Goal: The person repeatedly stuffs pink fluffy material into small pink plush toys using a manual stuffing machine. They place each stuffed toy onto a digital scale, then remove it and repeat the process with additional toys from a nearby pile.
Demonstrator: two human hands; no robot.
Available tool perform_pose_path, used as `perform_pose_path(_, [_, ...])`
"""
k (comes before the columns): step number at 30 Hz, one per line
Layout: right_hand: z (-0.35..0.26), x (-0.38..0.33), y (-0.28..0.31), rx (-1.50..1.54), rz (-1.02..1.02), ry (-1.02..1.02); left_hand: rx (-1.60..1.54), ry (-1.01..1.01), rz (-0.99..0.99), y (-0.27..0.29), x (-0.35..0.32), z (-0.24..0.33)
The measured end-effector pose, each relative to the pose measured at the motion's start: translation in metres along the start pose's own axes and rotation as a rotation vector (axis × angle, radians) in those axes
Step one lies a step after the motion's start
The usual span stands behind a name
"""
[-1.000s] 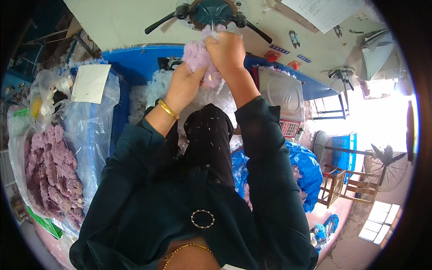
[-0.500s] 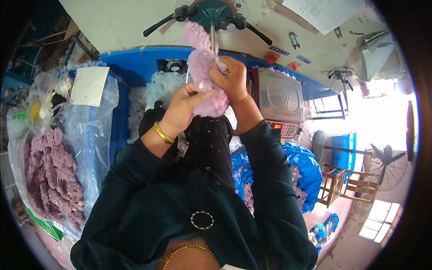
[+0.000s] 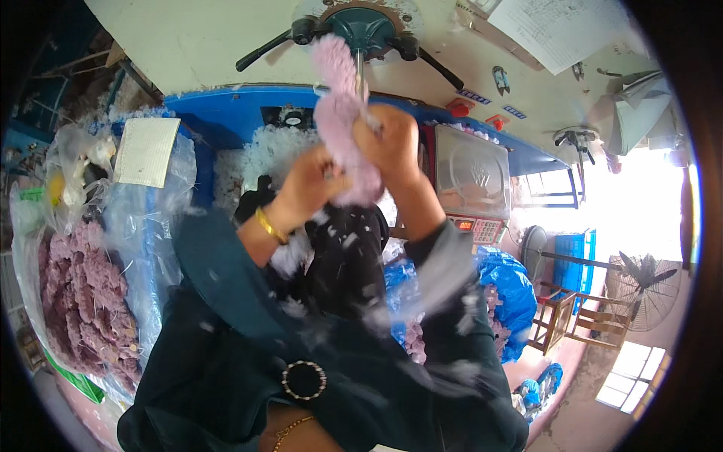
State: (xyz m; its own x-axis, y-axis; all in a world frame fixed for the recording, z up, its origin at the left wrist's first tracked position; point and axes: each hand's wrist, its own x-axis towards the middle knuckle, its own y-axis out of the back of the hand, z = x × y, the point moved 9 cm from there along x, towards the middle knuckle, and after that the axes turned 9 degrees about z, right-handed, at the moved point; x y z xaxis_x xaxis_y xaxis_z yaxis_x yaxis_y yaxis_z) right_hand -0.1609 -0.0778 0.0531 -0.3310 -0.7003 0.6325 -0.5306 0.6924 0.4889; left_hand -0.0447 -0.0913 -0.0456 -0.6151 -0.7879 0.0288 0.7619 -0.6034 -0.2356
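Observation:
A fluffy pink plush toy piece (image 3: 343,124) hangs at the metal nozzle (image 3: 360,69) of a dark green machine head (image 3: 361,29) with two black-handled levers. My right hand (image 3: 392,142) is closed round the plush's right side, just below the nozzle, with a bit of white stuffing at its fingers. At the lower left edge of the plush, my left hand (image 3: 305,187) pinches the fabric between thumb and curled fingers. Both hands and the plush are smeared by motion. Loose white fluff flies in front of my lap and sleeves.
White stuffing (image 3: 275,147) lies in the blue-edged bin before me. On the left a clear plastic bag (image 3: 154,215) holds many pink plush pieces (image 3: 86,301). To the right stand a weighing scale (image 3: 473,169) and a blue bag (image 3: 512,275) with more pink pieces. Pliers (image 3: 500,80) lie on the table.
White tufts of fluff now fly across my lap and sleeves. My left hand and the lower plush have shifted slightly down, and my torso has leaned to the left.

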Motion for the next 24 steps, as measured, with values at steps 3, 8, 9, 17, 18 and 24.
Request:
perform_pose_path(3, [-0.034, -0.019, 0.013, -0.003, 0.009, -0.127, -0.272, 0.162, 0.024, -0.012, -0.035, 0.017])
perform_pose_path(8, [-0.011, 0.008, -0.003, -0.067, -0.014, -0.063, 0.136, -0.031, 0.064, 0.008, -0.007, 0.022])
perform_pose_path(9, [-0.004, 0.016, -0.006, -0.067, -0.026, -0.059, 0.447, -0.122, 0.030, 0.008, 0.006, 0.029])
perform_pose_path(17, [-0.018, 0.016, -0.001, 0.126, 0.004, 0.197, 0.393, -0.470, 0.112, -0.006, 0.006, 0.070])
perform_pose_path(18, [-0.015, 0.025, -0.002, 0.116, 0.047, 0.202, 0.310, -0.329, 0.108, -0.004, 0.016, 0.045])
perform_pose_path(24, [-0.013, 0.013, -0.004, 0.084, 0.011, 0.147, 0.258, -0.393, 0.168, 0.002, 0.016, 0.040])
